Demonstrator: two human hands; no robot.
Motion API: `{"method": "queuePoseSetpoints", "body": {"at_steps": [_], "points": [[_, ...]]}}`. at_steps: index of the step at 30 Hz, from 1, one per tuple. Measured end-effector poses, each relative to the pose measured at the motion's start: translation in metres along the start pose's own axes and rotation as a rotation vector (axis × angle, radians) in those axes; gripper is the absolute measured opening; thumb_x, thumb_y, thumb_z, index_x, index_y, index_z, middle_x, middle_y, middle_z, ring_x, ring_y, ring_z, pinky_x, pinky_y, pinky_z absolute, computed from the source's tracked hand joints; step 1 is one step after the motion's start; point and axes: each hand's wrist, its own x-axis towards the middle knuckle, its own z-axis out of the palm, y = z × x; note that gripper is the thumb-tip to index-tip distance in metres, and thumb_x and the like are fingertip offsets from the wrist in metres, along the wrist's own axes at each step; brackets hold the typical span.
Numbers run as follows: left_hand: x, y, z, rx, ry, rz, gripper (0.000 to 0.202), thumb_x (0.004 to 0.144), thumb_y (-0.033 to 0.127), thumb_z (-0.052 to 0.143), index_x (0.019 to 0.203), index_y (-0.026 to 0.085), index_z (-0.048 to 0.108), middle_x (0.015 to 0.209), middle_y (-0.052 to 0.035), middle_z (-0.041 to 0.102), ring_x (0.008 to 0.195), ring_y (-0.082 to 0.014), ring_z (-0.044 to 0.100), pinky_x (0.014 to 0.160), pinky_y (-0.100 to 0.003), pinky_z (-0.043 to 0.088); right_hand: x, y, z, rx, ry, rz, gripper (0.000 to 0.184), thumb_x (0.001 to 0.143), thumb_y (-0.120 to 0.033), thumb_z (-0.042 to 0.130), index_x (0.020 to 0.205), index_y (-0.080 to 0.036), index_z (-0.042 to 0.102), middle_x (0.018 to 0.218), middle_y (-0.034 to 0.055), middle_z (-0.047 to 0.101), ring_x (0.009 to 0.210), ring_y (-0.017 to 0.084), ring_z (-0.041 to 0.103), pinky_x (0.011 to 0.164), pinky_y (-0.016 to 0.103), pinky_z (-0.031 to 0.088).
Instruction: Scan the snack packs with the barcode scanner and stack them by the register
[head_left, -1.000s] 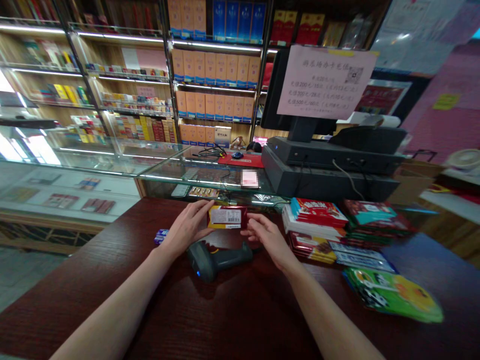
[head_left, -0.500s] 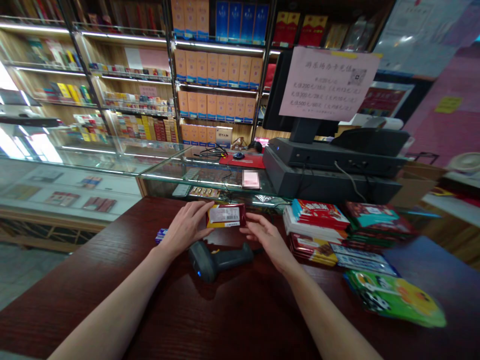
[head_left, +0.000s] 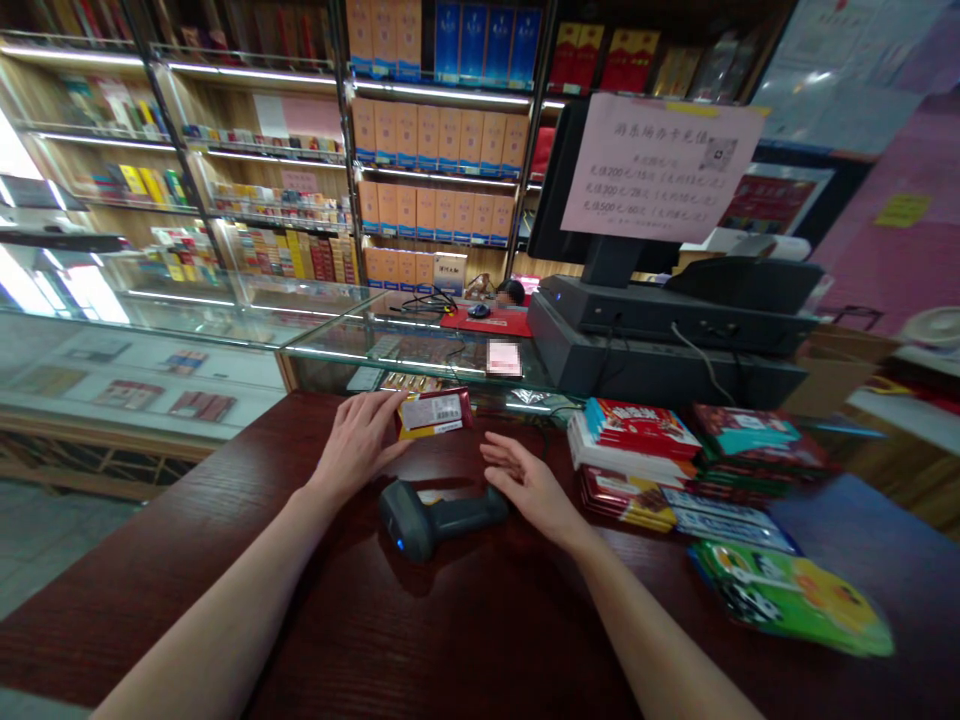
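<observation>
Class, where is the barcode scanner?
In the head view's lower middle, the barcode scanner lies on the counter, nearer than the held packet, its handle toward the right hand.

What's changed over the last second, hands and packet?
The left hand has carried the red-and-yellow packet left and slightly away from the wearer. The right hand, whose fingertips were at the packet's right end, is now apart from it, holding nothing. Unchanged: the scanner on the counter and the green packs at right.

Shop: lit shelves of boxed goods; glass display case; till with price notice; barcode scanner and stacked packets on dark wooden counter.
</observation>
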Motion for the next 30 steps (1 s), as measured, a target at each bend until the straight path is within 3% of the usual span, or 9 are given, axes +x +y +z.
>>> {"method": "queuePoseSetpoints", "body": {"at_steps": [2,7,10,16,24,30], "points": [[-0.001,-0.004,-0.001,0.015,0.008,-0.011,0.065,0.091,0.041,0.063,0.149,0.023,0.039,0.133,-0.0132,0.059,0.121,-0.0307,0.053,0.105,-0.048,0.038,-0.004,-0.005,0.001,-0.168,-0.083,-0.055,0.058,0.089,-0.038,0.067,0.143,-0.026,0.049,0.14,0.0101,0.061,0.129,0.023,0.058,0.111,0.045,0.041],[-0.002,-0.01,-0.004,0.019,0.032,-0.036,0.065,0.092,0.042,0.062,0.15,0.024,0.039,0.134,-0.0133,0.058,0.122,-0.0304,0.052,0.107,-0.048,0.036,-0.013,-0.022,0.006,-0.508,-0.283,-0.156,0.078,0.078,-0.037,0.081,0.147,-0.028,0.046,0.142,0.008,0.059,0.129,0.027,0.054,0.11,0.044,0.039],[-0.002,-0.011,-0.005,0.028,0.039,-0.041,0.065,0.091,0.04,0.062,0.15,0.024,0.038,0.133,-0.0133,0.058,0.122,-0.0299,0.052,0.108,-0.047,0.036,-0.014,-0.025,0.012,-0.646,-0.34,-0.242,0.073,0.08,-0.036,0.079,0.145,-0.025,0.048,0.138,0.0089,0.062,0.124,0.026,0.057,0.106,0.042,0.04],[-0.003,-0.014,-0.005,0.032,0.054,-0.049,0.065,0.091,0.04,0.063,0.149,0.025,0.039,0.132,-0.0127,0.059,0.121,-0.0298,0.053,0.108,-0.047,0.035,-0.014,-0.022,0.027,-0.737,-0.382,-0.357,0.066,0.087,-0.035,0.072,0.146,-0.024,0.045,0.14,0.0089,0.061,0.125,0.024,0.056,0.107,0.04,0.035],[-0.003,-0.016,-0.008,0.04,0.081,-0.069,0.065,0.089,0.036,0.064,0.148,0.024,0.04,0.128,-0.0134,0.06,0.118,-0.0312,0.053,0.107,-0.05,0.037,-0.016,-0.021,0.034,-0.802,-0.369,-0.351,0.053,0.09,-0.033,0.068,0.14,-0.023,0.053,0.126,0.0087,0.067,0.113,0.024,0.059,0.1,0.039,0.038],[-0.003,-0.017,-0.008,0.086,0.1,-0.065,0.064,0.09,0.035,0.063,0.148,0.024,0.038,0.129,-0.014,0.059,0.118,-0.032,0.053,0.107,-0.051,0.037,-0.012,-0.022,0.025,-0.75,-0.24,-0.318,0.058,0.09,-0.036,0.069,0.143,-0.023,0.05,0.127,0.0093,0.066,0.114,0.025,0.059,0.099,0.04,0.04]]}}
